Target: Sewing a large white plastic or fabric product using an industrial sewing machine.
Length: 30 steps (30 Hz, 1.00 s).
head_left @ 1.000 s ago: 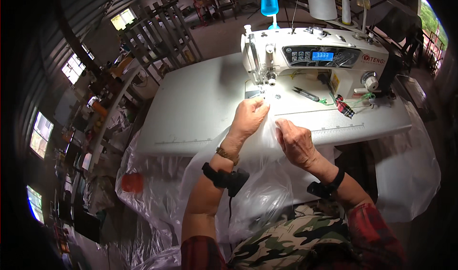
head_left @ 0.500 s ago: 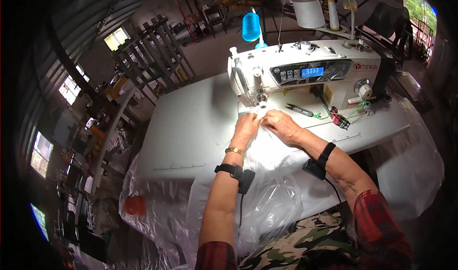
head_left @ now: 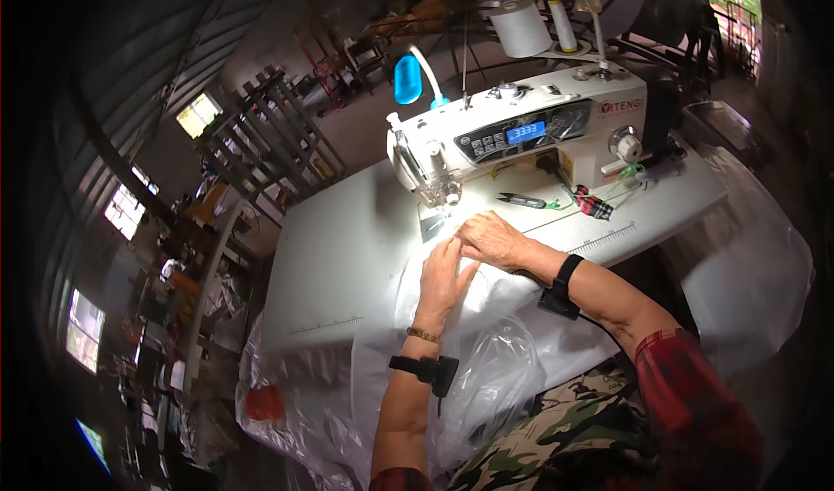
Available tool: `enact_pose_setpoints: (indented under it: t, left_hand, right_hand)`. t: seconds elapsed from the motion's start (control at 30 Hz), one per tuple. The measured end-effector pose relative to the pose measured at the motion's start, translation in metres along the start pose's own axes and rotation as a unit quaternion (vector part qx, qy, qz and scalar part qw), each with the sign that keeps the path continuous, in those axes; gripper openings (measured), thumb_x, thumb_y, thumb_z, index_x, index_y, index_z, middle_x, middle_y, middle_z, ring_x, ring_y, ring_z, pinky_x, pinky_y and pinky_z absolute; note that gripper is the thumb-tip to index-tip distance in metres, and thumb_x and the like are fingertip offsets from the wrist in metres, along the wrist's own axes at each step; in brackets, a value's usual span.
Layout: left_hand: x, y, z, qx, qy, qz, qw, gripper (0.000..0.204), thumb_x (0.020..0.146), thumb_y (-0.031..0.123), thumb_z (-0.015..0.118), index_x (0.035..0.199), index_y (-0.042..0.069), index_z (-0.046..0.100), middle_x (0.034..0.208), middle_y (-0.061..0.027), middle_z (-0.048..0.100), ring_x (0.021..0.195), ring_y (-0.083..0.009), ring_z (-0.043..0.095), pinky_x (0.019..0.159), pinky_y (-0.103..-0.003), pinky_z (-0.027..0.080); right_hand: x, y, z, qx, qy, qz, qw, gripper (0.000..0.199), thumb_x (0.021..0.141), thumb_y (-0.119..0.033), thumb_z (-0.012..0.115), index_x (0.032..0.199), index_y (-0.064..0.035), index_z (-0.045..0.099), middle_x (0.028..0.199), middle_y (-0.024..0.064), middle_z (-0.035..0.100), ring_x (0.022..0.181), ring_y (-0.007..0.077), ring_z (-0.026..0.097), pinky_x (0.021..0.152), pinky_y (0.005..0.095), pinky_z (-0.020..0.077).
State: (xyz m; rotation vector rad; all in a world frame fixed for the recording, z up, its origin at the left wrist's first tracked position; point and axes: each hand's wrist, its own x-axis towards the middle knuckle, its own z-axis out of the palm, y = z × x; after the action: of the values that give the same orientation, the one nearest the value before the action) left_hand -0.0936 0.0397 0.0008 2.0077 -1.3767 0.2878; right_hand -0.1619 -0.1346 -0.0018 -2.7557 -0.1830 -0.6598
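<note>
Left hand (head_left: 446, 276): laid flat, fingers extended and together, palm pressing the white fabric (head_left: 486, 296) onto the table (head_left: 339, 257); nothing gripped, contact by pressure only.
Right hand (head_left: 493, 239): flat, fingers loosely spread, resting on the same fabric, fingertips touching the left hand's fingertips.
Reason for hold: flat palms appear to keep the material smooth and aligned for feeding.
Fabric relative to hands: directly beneath both palms; the rest trails back toward the person and drapes off the table edge.
Presser foot (head_left: 449, 198): just beyond the fingertips, under the head of the sewing machine (head_left: 521, 135).
Scissors (head_left: 521, 200): beyond the right hand, apart, untouched.
</note>
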Motion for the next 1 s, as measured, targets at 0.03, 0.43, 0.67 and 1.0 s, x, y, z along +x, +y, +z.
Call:
enact_pose_setpoints:
  t: [0.03,0.43,0.67,1.0]
  left_hand:
    - [-0.002,-0.002,0.000,0.035,-0.003,0.036,0.999,0.047,0.083,0.030,0.070,0.118,0.000,0.058,0.116,-0.0156,0.060,0.110,-0.0340,0.055,0.095,-0.044,0.042]
    - [0.011,-0.015,-0.012,0.065,-0.097,0.029,0.993,0.060,0.083,0.038,0.070,0.128,0.000,0.055,0.128,-0.0201,0.054,0.119,-0.0368,0.051,0.102,-0.044,0.040]
    - [0.019,-0.022,-0.013,0.064,-0.133,-0.006,0.989,0.060,0.085,0.039,0.069,0.130,0.001,0.056,0.132,-0.0224,0.053,0.124,-0.0380,0.050,0.105,-0.043,0.040]
    - [0.029,-0.034,-0.009,0.046,-0.099,0.011,0.994,0.046,0.085,0.035,0.069,0.115,0.000,0.061,0.120,-0.0192,0.058,0.113,-0.0372,0.054,0.097,-0.047,0.043]
  right_hand:
    - [0.000,0.000,0.000,0.004,-0.011,0.008,1.000,0.040,0.090,-0.034,0.061,0.117,-0.0051,0.063,0.111,0.0106,0.063,0.108,0.0262,0.056,0.097,0.0399,0.0388]
    - [0.003,0.005,0.000,0.031,-0.015,-0.015,0.999,0.049,0.093,-0.042,0.054,0.123,-0.0040,0.061,0.120,0.0140,0.058,0.120,0.0285,0.049,0.104,0.0439,0.0328]
    - [0.005,0.008,0.004,0.023,-0.003,-0.005,1.000,0.046,0.091,-0.040,0.057,0.113,-0.0008,0.064,0.119,0.0162,0.057,0.116,0.0290,0.050,0.102,0.0431,0.0344]
    - [0.007,0.003,0.001,-0.021,0.007,0.035,0.999,0.038,0.090,-0.035,0.061,0.104,0.0002,0.063,0.103,0.0126,0.058,0.103,0.0273,0.053,0.094,0.0406,0.0383]
